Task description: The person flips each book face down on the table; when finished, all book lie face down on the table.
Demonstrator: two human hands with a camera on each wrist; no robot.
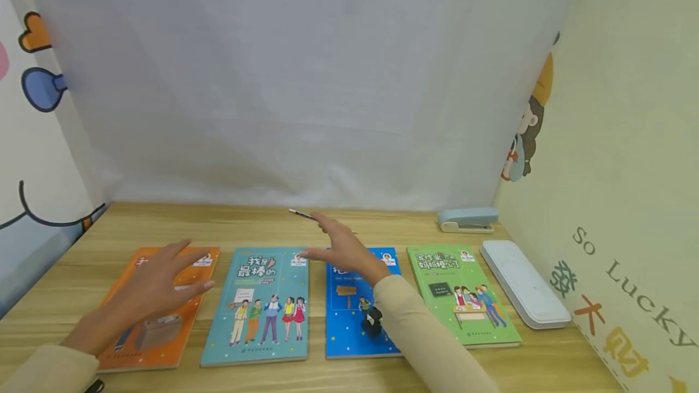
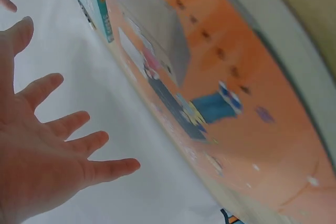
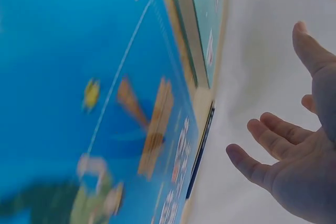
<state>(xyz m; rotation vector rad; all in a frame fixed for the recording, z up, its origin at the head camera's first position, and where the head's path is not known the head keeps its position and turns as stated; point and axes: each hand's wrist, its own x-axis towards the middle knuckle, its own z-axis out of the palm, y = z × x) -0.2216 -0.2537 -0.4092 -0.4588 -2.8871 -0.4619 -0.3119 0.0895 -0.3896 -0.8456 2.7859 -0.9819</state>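
Four books would be several, so I name them by colour: an orange book, a teal book, a blue book and a green book lie face up in a row. My left hand hovers over the orange book, fingers spread, holding nothing. Above the blue book's upper left part is my right hand, its fingers extended and its palm bare in the right wrist view. A pen lies behind the right hand, partly hidden by its fingers.
A blue stapler stands at the table's back right. In front of it, a pale case lies beside the green book. A grey-white sheet hangs behind the wooden table; a printed wall bounds the right side.
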